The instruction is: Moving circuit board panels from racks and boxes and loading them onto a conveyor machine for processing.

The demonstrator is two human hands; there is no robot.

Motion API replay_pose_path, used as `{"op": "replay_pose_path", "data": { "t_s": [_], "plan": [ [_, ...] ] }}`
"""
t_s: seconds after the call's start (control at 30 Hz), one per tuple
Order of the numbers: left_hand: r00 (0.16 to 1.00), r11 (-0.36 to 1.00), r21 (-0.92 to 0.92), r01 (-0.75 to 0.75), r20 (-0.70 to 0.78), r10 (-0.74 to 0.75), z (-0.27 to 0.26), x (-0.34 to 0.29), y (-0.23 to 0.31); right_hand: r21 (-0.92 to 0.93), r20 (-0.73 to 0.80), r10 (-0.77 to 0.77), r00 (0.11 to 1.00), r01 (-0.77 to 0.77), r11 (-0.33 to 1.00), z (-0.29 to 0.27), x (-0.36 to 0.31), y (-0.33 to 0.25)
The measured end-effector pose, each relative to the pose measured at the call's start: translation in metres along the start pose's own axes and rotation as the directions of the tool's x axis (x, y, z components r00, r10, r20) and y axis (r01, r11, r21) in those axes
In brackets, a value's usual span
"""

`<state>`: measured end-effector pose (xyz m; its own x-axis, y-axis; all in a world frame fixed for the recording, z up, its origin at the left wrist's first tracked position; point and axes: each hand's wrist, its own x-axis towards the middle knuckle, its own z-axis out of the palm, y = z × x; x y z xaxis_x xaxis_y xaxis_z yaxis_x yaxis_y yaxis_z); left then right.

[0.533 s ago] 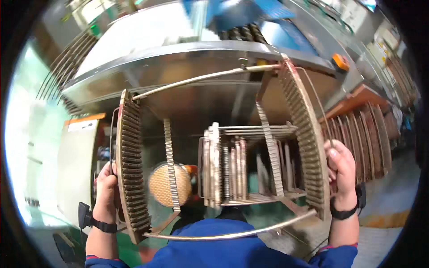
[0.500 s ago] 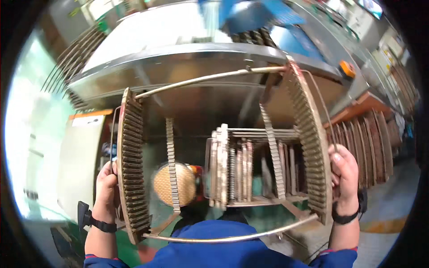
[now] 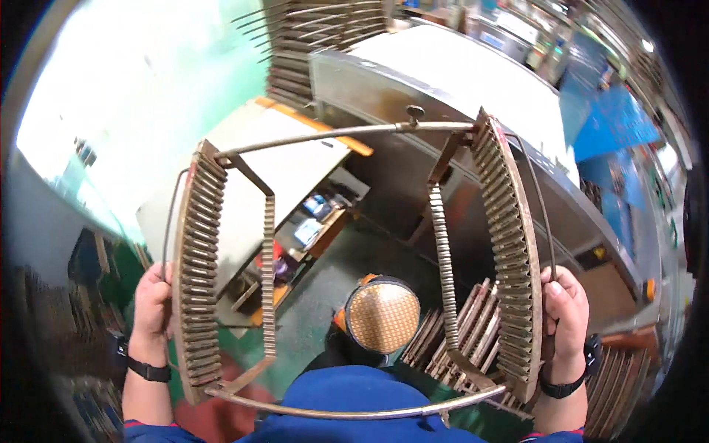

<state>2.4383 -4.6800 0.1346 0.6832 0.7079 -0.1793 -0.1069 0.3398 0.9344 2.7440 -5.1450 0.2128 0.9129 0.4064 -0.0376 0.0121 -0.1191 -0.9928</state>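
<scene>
Between my hands hangs a slotted metal rack (image 3: 511, 258), an open frame with ridged side walls, narrower slotted strips inside and round rods joining the two sides. Nothing sits in its slots. My left hand (image 3: 153, 303) is closed around the thin wire handle on the rack's left side. On the right side, my right hand (image 3: 567, 310) grips the matching handle, thumb along the wire. A thumbscrew (image 3: 415, 113) stands up from the far rod. Both wrists carry dark bands.
Below the rack stands a round stool (image 3: 382, 316) with a woven-look seat. A white table (image 3: 251, 177) with a cluttered shelf is ahead to the left. A long metal machine (image 3: 473, 122) runs toward the right. More racks (image 3: 473, 332) stand on the floor at right; others (image 3: 317, 44) are stacked far off.
My view has swung left, with the rack still held in both hands. The white table now lies ahead, while the stool and floor racks have shifted to the right.
</scene>
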Motion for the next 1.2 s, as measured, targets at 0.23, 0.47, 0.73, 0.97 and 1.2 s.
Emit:
{"op": "replay_pose_path", "data": {
  "t_s": [0.23, 0.47, 0.73, 0.97, 1.2],
  "plan": [
    [0.946, 0.997, -0.009, -0.075, -0.316, 0.069, -0.075, -0.030, -0.021, -0.141, 0.252, -0.021, 0.967, 0.058, 0.988, 0.082, 0.150, 0.055],
    [0.861, 0.999, -0.042, -0.021, -0.509, -0.004, -0.177, 0.021, -0.038, -0.332, 0.479, -0.152, 0.865, 0.339, 0.880, 0.221, 0.273, 0.068],
    [0.772, 0.953, 0.291, 0.084, -0.624, 0.123, -0.252, 0.098, -0.068, -0.725, 0.598, -0.056, 0.800, 0.569, 0.388, 0.377, 0.340, 0.082],
    [0.747, 0.939, 0.343, 0.009, -0.627, 0.222, -0.245, 0.116, -0.070, -0.773, 0.549, -0.133, 0.825, 0.562, 0.295, 0.418, 0.373, 0.092],
    [0.778, 0.964, 0.251, -0.087, -0.588, 0.223, -0.235, 0.121, -0.070, -0.826, 0.511, -0.119, 0.851, 0.525, 0.204, 0.413, 0.361, 0.079]
  ]
}}
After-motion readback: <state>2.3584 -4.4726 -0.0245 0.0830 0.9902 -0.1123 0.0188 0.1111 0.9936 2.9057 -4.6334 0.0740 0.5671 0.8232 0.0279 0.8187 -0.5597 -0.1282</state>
